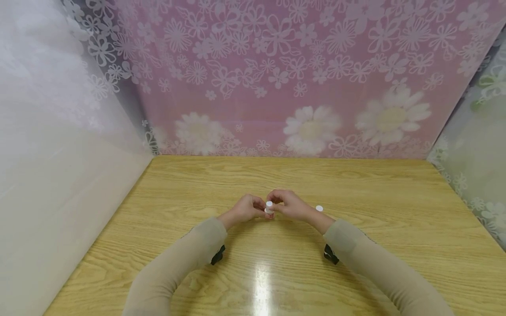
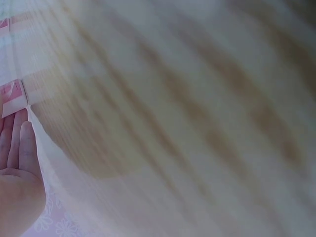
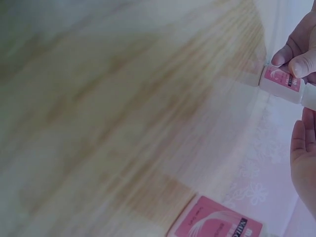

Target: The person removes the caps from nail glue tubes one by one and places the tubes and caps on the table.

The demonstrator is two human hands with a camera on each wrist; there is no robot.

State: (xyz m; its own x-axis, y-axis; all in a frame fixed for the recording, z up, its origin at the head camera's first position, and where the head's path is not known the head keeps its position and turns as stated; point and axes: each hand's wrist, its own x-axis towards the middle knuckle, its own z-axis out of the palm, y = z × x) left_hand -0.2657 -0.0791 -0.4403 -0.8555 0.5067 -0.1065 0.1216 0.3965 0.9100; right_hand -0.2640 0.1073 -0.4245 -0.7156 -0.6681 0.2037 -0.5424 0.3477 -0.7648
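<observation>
Item 1, small bottle (image 1: 269, 209): white body with a pink label, white cap on top. I find it at the middle of the table (image 1: 356, 184), held between both hands just above the wood. The right wrist view shows it again, lying sideways in frame, with fingertips (image 3: 303, 61) of the other hand clamped on its body.

Item 2, left hand (image 1: 247, 208): fingers curled in, pinching the bottle from its side. Its own wrist view is heavily blurred; I make out only a palm edge at the lower left and a pink label corner near it.

Item 3, right hand (image 1: 290, 205): fingers bent over the bottle's top end, gripping it at the cap. In the right wrist view only its palm edge shows, just beside the bottle.

Item 4, small white round piece (image 1: 319, 208): lies on the table just beside the right wrist, apart from the bottle. I cannot tell what it is.

Item 5, pink printed card (image 3: 217, 222): seen only in the right wrist view, at the lower edge.

Item 6, surroundings: pink flowered curtain (image 1: 276, 79) behind the table, pale sheer panels at both sides. Both forearms in beige sleeves.
</observation>
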